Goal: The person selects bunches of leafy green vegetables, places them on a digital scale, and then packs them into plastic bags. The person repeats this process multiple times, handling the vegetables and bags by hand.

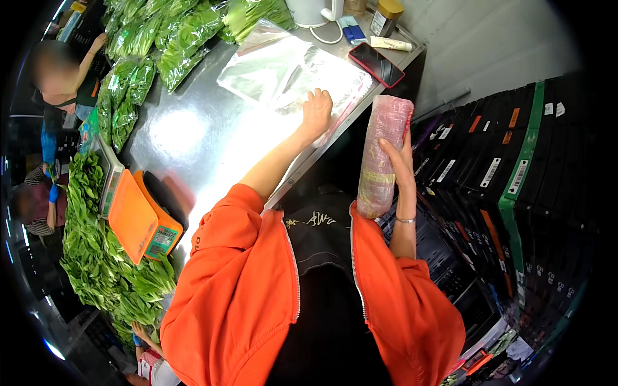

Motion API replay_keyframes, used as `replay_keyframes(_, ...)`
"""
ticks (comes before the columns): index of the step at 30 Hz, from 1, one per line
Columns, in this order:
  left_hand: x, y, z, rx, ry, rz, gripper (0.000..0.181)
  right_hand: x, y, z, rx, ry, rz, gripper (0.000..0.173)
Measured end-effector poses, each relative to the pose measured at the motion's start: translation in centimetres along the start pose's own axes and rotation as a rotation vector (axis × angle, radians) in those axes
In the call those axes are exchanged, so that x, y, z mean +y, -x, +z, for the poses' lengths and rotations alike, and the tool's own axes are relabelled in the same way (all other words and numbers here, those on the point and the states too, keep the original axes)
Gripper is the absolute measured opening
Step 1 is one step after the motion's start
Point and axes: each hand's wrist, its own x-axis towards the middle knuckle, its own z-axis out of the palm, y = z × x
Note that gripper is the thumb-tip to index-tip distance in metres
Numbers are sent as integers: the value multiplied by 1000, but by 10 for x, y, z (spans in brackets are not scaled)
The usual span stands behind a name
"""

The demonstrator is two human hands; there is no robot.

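Note:
A long roll wrapped in pinkish plastic (379, 144), with a yellowish band, stands in my right hand (403, 166). My thumb lies across its near side and my fingers go behind it, beyond the table edge. My left hand (317, 113) rests, fingers curled, on a stack of clear plastic bags (275, 72). The fingertips are turned under, so whether they pinch a bag is hidden. These bags lie flat on the steel table (207, 87), close to its right edge.
Bagged leafy greens (186, 43) are piled at the back left. Loose greens (91, 231) lie beside an orange scale (137, 217). A phone (376, 64), jar (387, 17) and white kettle (309, 12) stand near the far corner. Stacked black crates (473, 149) rise on the right. Other people work at left.

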Motion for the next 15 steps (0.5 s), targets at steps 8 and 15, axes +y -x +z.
replay_keyframes(8, -29, -10, -31, 101, 426, -53, 13, -49, -37, 54, -235, 911, -263, 98)
replay_keyframes(15, -40, 8, -91, 295, 464, -90, 15, -59, -67, 80, -517, 1335, -377, 96)
